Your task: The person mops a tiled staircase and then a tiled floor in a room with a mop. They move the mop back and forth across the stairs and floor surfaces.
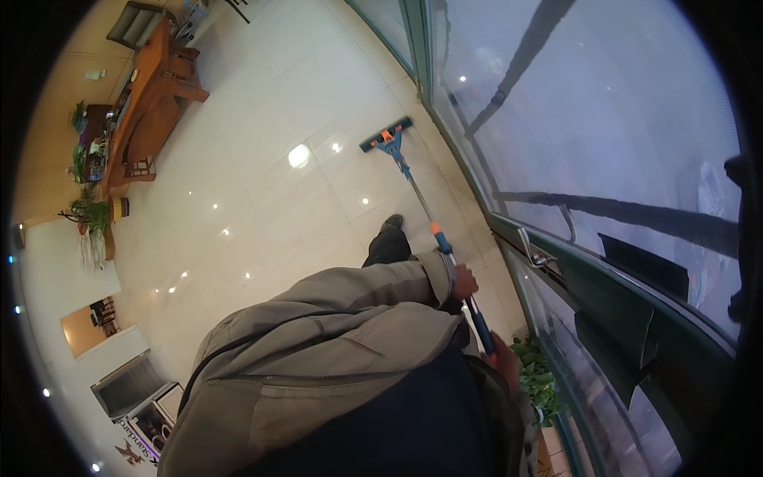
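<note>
A mop with a telescopic metal pole (pixel 422 200), blue and orange fittings and a flat dark head (pixel 386 135) stretches away from me over the shiny tiled floor. My left hand (pixel 464 282) is closed around the middle of the pole, its arm in a khaki jacket sleeve. Nearer my body, my right hand (pixel 505 361) holds the blue grip at the pole's end, partly hidden by the jacket. The mop head lies on the tiles close to the glass wall's foot. My shoe (pixel 392 222) shows beside the pole.
A green-framed glass door (pixel 536 238) with a metal handle (pixel 532 250) runs along the right. Leafy plants (pixel 536 372) stand by the glass at lower right. A wooden table (pixel 149 113), a chair (pixel 134 25) and a potted plant (pixel 89 210) are at the far left.
</note>
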A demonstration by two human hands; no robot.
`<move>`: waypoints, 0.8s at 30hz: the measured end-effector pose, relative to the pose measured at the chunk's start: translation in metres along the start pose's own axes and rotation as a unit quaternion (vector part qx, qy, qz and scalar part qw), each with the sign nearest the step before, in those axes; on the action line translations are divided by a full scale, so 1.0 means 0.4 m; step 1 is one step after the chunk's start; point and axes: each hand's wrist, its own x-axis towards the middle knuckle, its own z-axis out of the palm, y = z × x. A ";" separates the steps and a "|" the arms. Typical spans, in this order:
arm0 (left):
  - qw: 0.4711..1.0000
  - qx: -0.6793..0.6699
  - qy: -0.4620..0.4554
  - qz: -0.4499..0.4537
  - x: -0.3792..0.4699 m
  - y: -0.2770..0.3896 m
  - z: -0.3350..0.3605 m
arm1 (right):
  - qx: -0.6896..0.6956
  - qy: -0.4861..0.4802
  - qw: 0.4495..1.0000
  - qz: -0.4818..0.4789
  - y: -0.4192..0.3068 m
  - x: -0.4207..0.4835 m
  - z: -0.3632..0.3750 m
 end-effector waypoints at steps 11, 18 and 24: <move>0.918 -0.034 0.343 -0.199 -0.357 -0.542 -0.473 | -0.044 -0.034 0.993 -0.105 -0.544 0.656 0.122; 0.821 -0.243 0.400 -0.328 -0.574 -0.783 -0.598 | -0.106 -0.014 0.983 -0.150 -0.795 0.929 0.228; 0.766 -0.317 0.374 -0.416 -0.799 -0.953 -0.589 | -0.099 -0.017 0.991 -0.093 -0.908 1.128 0.269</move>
